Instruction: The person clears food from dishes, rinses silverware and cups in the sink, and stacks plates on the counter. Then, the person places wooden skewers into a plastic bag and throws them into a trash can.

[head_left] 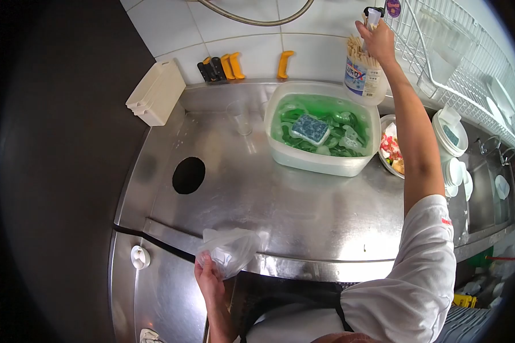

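My left hand (210, 280) is closed on a clear plastic bag (232, 251) at the front edge of the steel counter (229, 200). My right hand (379, 43) reaches to the back right, above a labelled plastic container (363, 83) full of wooden sticks (357, 54). Its fingers are at a white and black item (374, 16), too small to name. Below the right hand's reach stands a white tub (320, 163) of green liquid, with a blue sponge (310, 129) among submerged pieces.
Knives with black and yellow handles (229, 66) line the back wall. A clear cup (241, 121), a dark round hole (189, 175) and a white bin (157, 91) are at the left. A food bowl (390, 150), dish rack (469, 74) and sink (486, 197) are at the right.
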The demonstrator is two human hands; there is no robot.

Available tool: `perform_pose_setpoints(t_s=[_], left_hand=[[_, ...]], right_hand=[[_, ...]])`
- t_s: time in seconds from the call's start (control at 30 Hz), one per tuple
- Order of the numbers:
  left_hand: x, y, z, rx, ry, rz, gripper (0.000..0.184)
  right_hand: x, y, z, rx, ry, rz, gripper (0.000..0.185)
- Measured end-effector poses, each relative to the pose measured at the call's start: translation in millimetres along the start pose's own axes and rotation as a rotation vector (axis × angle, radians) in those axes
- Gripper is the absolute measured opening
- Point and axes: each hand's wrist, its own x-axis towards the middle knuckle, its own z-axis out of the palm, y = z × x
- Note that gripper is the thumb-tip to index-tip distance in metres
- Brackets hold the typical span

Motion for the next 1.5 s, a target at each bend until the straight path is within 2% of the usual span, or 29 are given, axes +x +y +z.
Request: perform_pose_setpoints(t_s=[0.1,0.2,0.3,0.33,0.43,0.47,0.57,0.67,0.77,0.8,0.9,1.0,1.1,1.2,1.37,1.5], left_hand=[[1.4,-1.9,-4.7,-0.004,-0.004,-0.024,0.010],[0.5,1.0,-1.7,-0.008,0.014,-0.044,0.009],[-1.2,2.2,-1.6,-0.020,-0.019,-0.040,0.011],[-2.3,3.1,-3.4,-0.012,-0.009,-0.049,0.011],[0.5,-2.3,-4.3,-0.024,0.004,-0.054,0.012],[4.4,-5.2,-3.8,-0.041,0.000,-0.042,0.013],[7.0,-7.3,0.2,-0.069,0.000,-0.026,0.013],[11.4,-6.6,-4.3,-0.054,-0.023,-0.013,0.015],[11.0,-4.5,-0.9,-0.039,0.010,-0.006,0.017],[10.3,-3.4,0.8,-0.034,0.029,-0.006,0.017],[12.5,-5.3,-4.8,-0.051,-0.019,-0.006,0.018],[13.5,-4.6,-1.9,-0.054,0.002,-0.009,0.018],[18.9,-4.5,-8.5,-0.075,-0.043,-0.004,0.020],[20.3,1.7,5.8,-0.116,-0.049,0.050,0.022],[30.3,0.6,5.6,-0.088,-0.157,0.089,0.023],[29.4,1.5,4.0,-0.084,-0.220,0.069,0.021]], right_hand=[[4.2,-4.1,4.4,-0.080,-0.053,0.046,0.038],[5.4,-6.8,8.0,-0.084,0.038,-0.122,0.036],[16.9,-11.9,3.4,-0.052,-0.004,-0.118,0.036],[22.7,-14.5,3.0,-0.132,-0.033,-0.036,0.036],[35.9,-28.7,-0.5,-0.062,0.059,-0.077,0.024],[36.5,-34.5,-0.1,-0.010,0.182,-0.169,0.021],[37.1,-49.6,-3.3,0.076,0.331,-0.366,0.025],[29.0,-71.9,-14.1,0.249,0.199,-0.044,0.030],[46.8,-58.8,-14.0,0.038,0.331,-0.034,0.033],[48.8,-71.7,-23.5,0.121,0.264,-0.041,0.032],[67.6,-62.7,-19.1,0.004,0.375,-0.188,0.032],[71.0,-74.4,-22.2,0.011,0.442,-0.165,0.031],[67.3,-99.7,-38.3,0.094,0.379,-0.145,0.028],[71.7,-106.3,-48.7,0.124,0.416,-0.277,0.026],[72.6,-128.0,-69.9,0.128,0.504,-0.363,0.025],[56.3,-172.3,-103.0,0.054,0.500,-0.427,0.025]])
